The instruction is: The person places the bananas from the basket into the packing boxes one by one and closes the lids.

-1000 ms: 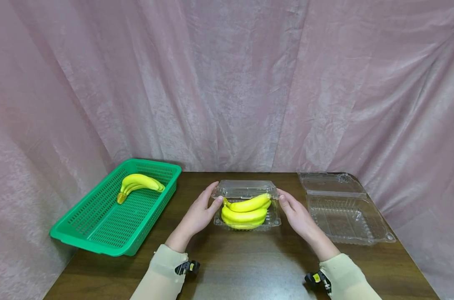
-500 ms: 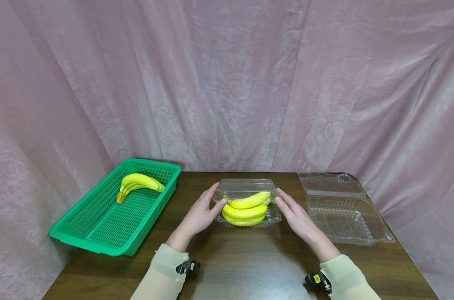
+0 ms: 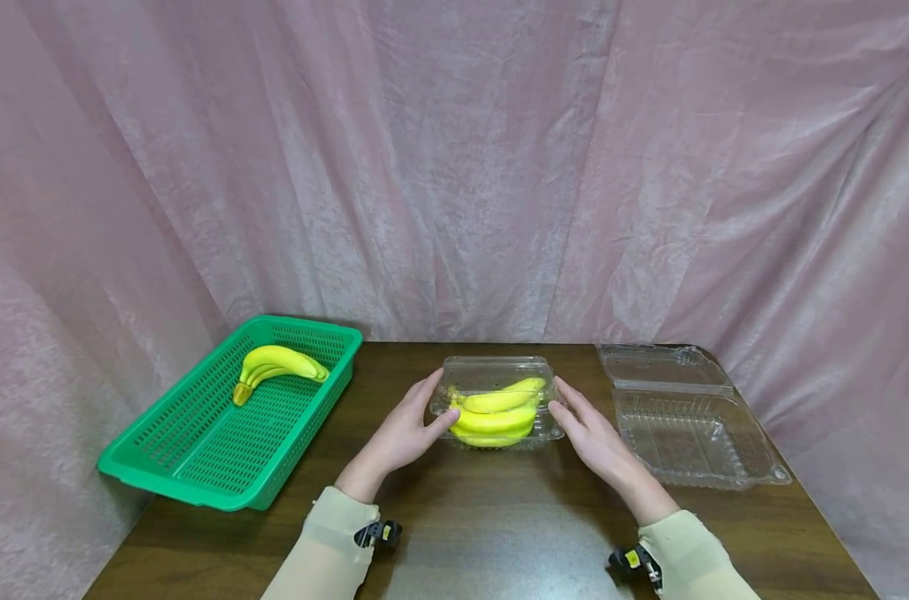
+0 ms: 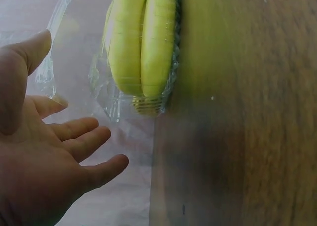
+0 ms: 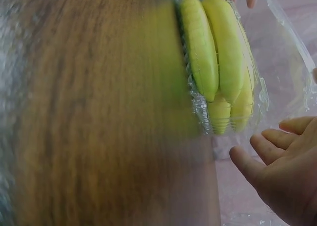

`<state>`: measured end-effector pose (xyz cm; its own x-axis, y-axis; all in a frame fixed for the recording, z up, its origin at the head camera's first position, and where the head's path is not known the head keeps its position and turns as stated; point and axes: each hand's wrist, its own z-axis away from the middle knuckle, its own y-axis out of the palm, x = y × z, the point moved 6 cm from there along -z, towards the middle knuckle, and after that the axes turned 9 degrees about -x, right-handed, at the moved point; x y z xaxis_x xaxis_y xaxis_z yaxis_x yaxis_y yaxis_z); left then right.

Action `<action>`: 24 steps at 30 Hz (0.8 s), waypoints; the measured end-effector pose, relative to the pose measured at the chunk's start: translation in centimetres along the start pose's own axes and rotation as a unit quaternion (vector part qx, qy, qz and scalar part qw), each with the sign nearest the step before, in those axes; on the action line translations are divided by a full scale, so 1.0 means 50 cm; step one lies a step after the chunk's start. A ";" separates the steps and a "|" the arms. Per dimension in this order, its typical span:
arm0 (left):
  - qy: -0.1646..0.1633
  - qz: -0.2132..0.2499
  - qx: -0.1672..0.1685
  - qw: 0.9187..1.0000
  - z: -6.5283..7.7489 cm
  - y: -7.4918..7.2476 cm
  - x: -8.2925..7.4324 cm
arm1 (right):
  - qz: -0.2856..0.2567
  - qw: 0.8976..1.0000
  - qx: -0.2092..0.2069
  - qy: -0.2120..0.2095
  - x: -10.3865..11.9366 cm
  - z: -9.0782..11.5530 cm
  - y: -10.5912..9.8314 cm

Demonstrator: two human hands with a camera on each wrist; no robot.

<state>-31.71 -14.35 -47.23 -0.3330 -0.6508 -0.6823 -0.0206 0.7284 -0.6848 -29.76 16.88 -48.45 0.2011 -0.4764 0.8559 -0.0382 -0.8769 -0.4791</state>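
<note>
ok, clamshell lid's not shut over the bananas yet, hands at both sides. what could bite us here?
1. The clear plastic lid is ajar above stacked bananas; the upper ones may stop it seating.
2. The left hand and right hand are at opposite ends, so uneven pressure could skew it.
3. The fingers sit near the lid's edge and might get pinched against the base.

Yellow bananas, green basket, brown wood-grained table, pink curtain, sleeves perhaps beige
</note>
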 end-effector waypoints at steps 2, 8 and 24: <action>0.001 -0.004 0.005 1.000 0.001 0.003 0.001 | 0.000 1.000 -0.001 0.003 -0.003 0.001 0.002; 0.002 -0.003 0.011 1.000 0.002 0.008 0.003 | 0.000 1.000 -0.005 0.005 -0.007 0.001 0.009; -0.002 0.002 0.015 1.000 0.004 0.010 0.007 | 0.000 1.000 -0.004 0.012 -0.001 0.005 0.017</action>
<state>-31.62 -14.25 -47.87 -0.3284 -0.6483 -0.6869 0.0102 0.7248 -0.6889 -29.57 16.18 -48.93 0.1781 -0.4784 0.8599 -0.0457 -0.8769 -0.4784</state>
